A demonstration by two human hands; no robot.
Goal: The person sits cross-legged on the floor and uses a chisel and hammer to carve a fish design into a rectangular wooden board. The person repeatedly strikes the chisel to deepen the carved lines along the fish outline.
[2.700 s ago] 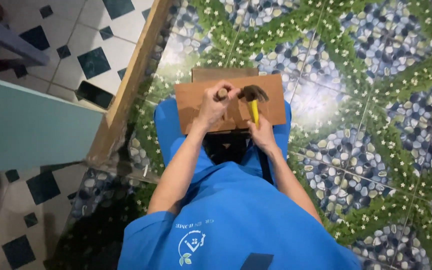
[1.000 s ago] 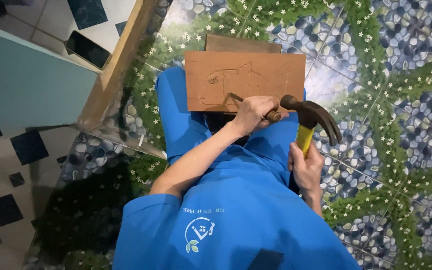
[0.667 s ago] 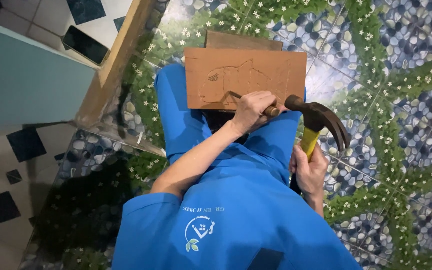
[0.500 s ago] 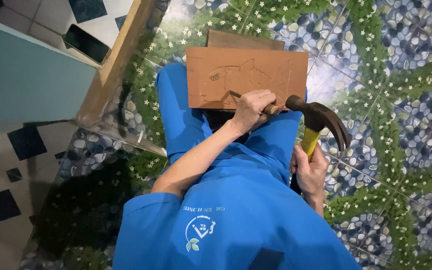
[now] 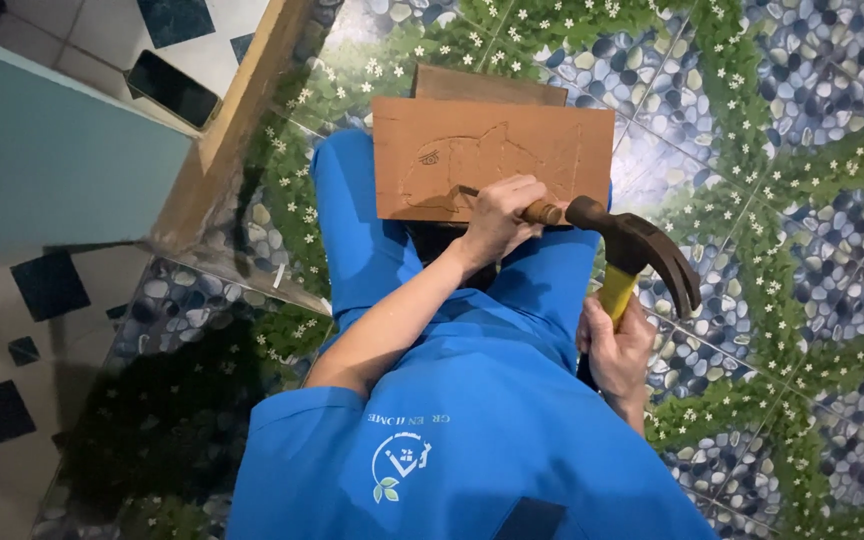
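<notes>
A brown wooden board [image 5: 492, 158] with a fish outline cut into its face lies across the person's blue-clad legs [image 5: 352, 230], at the far middle of the view. A second, darker board [image 5: 487, 85] shows from under its far edge. The left hand [image 5: 500, 215] is curled tight around a wooden-handled chisel [image 5: 542, 212], whose tip rests on the carved outline near the board's near edge. Just right of the chisel's butt sits the dark head of a claw hammer [image 5: 637, 250]. The right hand [image 5: 617, 350], nearer and to the right, is wrapped shut on the hammer's yellow handle. Below lies a floor [image 5: 802, 200] printed with pebbles and flowers. To the left run a wooden beam [image 5: 232, 130] and a dark phone [image 5: 172, 88] on checkered tiles.
</notes>
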